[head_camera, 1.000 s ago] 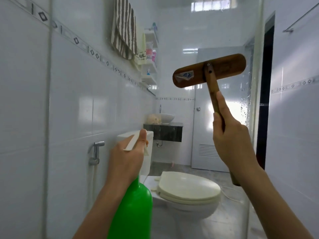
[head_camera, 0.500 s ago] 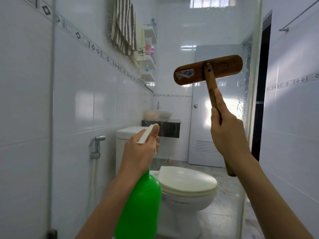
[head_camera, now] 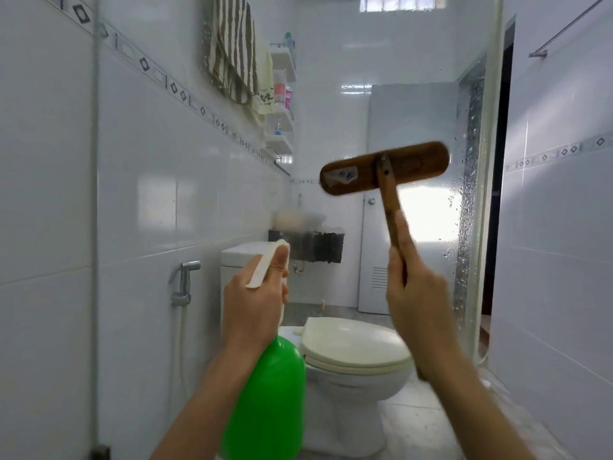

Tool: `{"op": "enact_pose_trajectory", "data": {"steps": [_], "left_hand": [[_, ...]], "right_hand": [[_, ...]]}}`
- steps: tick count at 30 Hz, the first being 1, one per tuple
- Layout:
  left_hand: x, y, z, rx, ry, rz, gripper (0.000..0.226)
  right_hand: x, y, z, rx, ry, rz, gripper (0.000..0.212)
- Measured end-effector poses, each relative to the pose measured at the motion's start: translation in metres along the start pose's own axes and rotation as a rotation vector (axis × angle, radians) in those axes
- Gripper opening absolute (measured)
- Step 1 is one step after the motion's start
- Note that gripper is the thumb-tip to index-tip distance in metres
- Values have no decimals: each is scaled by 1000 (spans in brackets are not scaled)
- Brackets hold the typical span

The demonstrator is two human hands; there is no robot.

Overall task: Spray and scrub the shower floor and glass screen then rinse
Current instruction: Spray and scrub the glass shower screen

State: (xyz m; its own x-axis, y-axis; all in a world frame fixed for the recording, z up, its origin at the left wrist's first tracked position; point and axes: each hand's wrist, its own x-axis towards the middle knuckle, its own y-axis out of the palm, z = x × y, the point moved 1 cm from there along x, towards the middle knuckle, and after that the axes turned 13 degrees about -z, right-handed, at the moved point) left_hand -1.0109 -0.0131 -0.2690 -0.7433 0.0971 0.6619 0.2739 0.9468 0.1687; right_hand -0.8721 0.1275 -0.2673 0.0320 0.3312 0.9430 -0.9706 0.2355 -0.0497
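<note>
Droplet-streaked glass screen (head_camera: 471,194); right hand (head_camera: 418,293) raises brown wooden brush (head_camera: 384,167)

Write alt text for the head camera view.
Seen through a wet glass screen, the left hand holds a green spray bottle and the right hand raises a wooden brush by its handle. Behind the glass stands a closed toilet in a white tiled bathroom.

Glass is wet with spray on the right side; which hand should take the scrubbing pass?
Right. The right hand already holds the wooden brush raised beside the droplets; the left hand holds the green spray bottle.
</note>
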Motion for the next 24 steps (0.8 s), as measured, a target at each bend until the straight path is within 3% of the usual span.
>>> {"op": "enact_pose_trajectory", "data": {"steps": [3, 7, 9, 12, 15, 21, 24], "left_hand": [[5, -6, 1, 25, -8, -9, 56], [12, -15, 2, 39, -38, -28, 60], [15, -22, 3, 24, -43, -39, 60], [21, -40, 5, 8, -56, -69, 47], [27, -57, 8, 42, -43, -91, 48], [34, -69, 11, 52, -57, -69, 48], [36, -68, 10, 38, -58, -63, 47]], "right_hand": [[-46, 12, 7, 3, 0, 53, 56], [-9, 45, 32, -48, -179, 46, 56], [-2, 54, 39, -41, -176, 42, 58], [-78, 49, 15, -33, -125, 85, 59], [-151, 29, -3, -40, -67, 201, 53], [-47, 61, 26, -45, -149, 5, 55], [-102, 36, 3, -103, -70, 56, 54]]}}
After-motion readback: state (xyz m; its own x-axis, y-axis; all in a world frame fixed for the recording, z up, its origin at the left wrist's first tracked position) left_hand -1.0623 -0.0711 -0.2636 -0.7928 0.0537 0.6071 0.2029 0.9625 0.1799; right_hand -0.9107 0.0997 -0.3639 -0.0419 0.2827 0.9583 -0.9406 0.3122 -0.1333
